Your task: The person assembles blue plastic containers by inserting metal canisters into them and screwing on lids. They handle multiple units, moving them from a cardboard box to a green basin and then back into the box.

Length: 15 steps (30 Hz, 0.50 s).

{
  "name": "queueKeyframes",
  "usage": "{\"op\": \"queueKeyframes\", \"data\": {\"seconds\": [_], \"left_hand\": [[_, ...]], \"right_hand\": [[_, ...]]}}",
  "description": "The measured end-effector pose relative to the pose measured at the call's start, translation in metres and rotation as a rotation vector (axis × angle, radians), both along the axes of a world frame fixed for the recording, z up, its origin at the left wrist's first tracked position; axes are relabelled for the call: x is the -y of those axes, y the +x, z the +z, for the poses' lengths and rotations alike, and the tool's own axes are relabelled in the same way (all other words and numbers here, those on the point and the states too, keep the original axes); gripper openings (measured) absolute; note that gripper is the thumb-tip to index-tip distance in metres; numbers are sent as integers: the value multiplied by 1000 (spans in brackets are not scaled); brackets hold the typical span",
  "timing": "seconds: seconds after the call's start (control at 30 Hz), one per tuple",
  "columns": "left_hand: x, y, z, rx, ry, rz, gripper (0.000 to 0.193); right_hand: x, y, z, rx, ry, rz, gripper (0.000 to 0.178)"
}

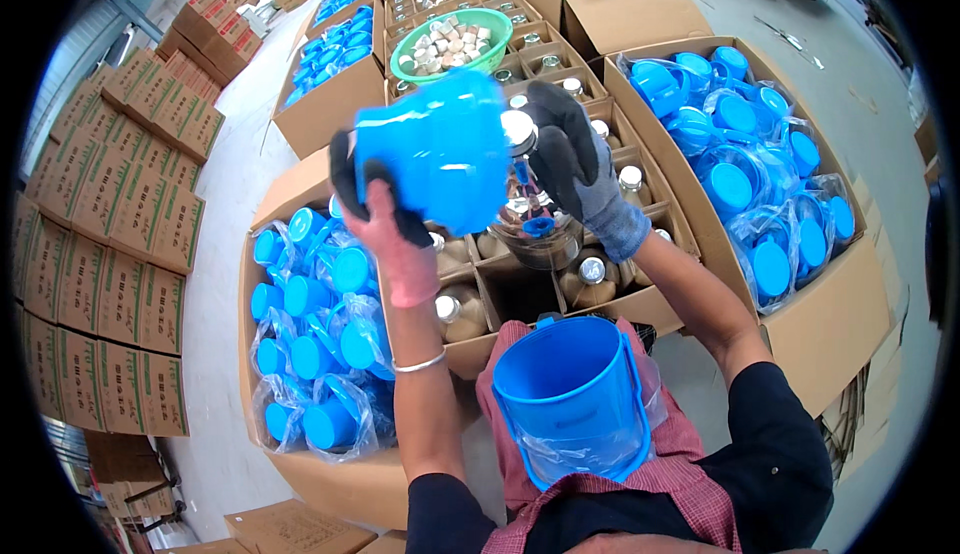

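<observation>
The left hand (385, 219), in a black-palmed work glove with a pink cuff, is closed around a glossy blue plastic bucket-shaped container (440, 149), holding it raised and tilted above the middle carton. The right hand (570, 159), in a grey and black glove, grips the silver-capped neck of a clear glass bottle (530, 219), whose body hangs just beside and partly behind the blue container, the two touching or nearly so. Below them, against the person's lap and checked red apron (680, 454), stands a second open blue plastic pail with a clear plastic bag around it (570, 394), its mouth facing up. The work goes on over a divided brown cardboard carton (600, 304) whose cells hold more capped glass bottles (590, 279). To the left an open cardboard box (300, 474) is filled with blue containers wrapped in clear bags (320, 344); to the right a larger cardboard box (830, 324) holds the same kind (740, 164). Farther back a green plastic basin of pale stoppers (452, 44) rests on further divided cartons, with more boxes of blue pieces behind. The floor (225, 274) is smooth grey concrete, and stacks of sealed printed cartons (110, 254) line the left side of what looks like a warehouse, with daylight from windows at the upper left.
</observation>
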State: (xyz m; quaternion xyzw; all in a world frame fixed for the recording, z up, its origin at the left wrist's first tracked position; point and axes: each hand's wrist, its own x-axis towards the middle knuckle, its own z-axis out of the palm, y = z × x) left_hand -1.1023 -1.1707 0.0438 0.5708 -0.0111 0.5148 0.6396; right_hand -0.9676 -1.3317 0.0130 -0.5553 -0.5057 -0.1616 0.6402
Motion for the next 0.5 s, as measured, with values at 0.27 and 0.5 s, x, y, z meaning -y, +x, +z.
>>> {"op": "queueKeyframes", "data": {"seconds": [0.27, 0.5], "left_hand": [[46, 41, 10, -311, 504, 61, 94], [59, 51, 15, -359, 577, 325, 84]], "right_hand": [[11, 15, -15, -619, 184, 57, 51], [18, 21, -37, -465, 32, 9, 48]]}}
